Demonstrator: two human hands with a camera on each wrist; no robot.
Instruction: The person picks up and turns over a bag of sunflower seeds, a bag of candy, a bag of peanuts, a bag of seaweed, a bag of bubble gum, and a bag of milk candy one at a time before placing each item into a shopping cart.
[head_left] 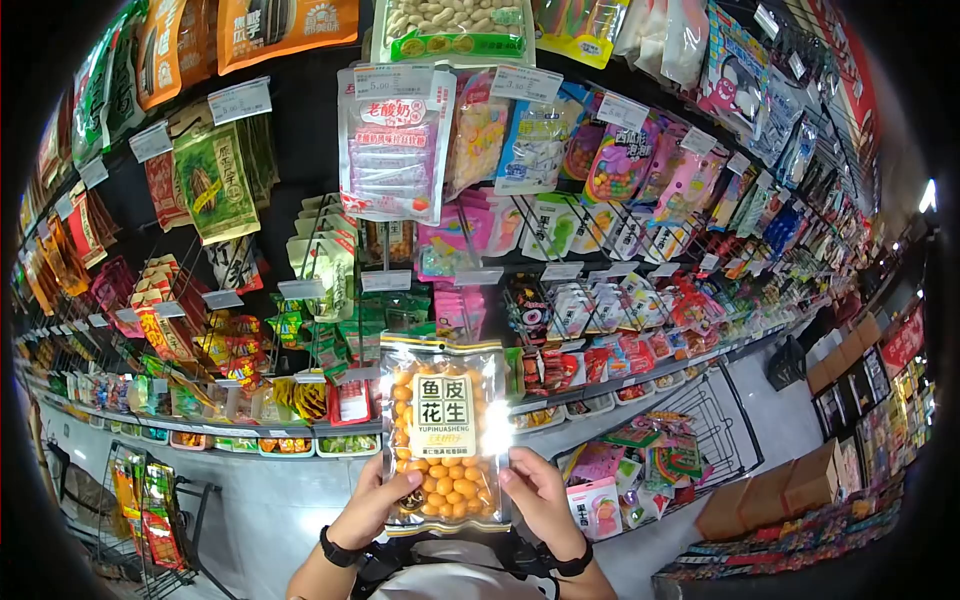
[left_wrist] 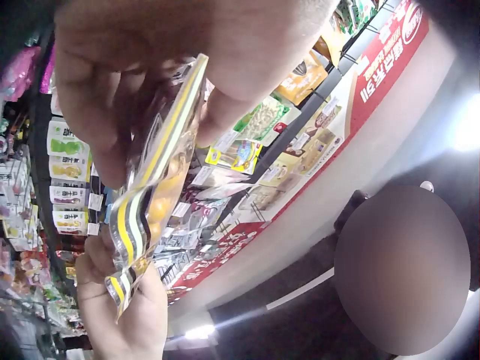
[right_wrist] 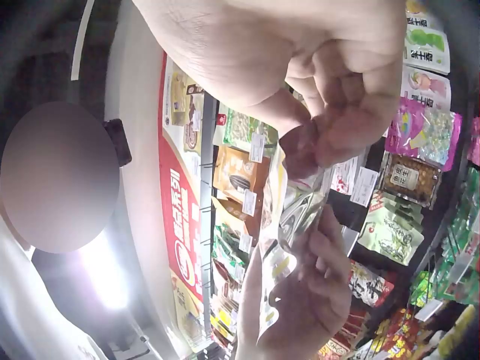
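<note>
Snack shelving stands behind; the peanut packet is off it, seemingly unopened, left hand and right hand pinching its lower sides.

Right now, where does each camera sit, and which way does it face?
Head: worn on the head, facing forward and down at the snack packet and hanging snacks; left hand, right hand and forearms show.
Left wrist: faces along that hand to the packet's edge; both hands and a blurred head show.
Right wrist: faces the packet from the other side; both hands and the blurred head show.
Shared: packet, both hands.
</note>
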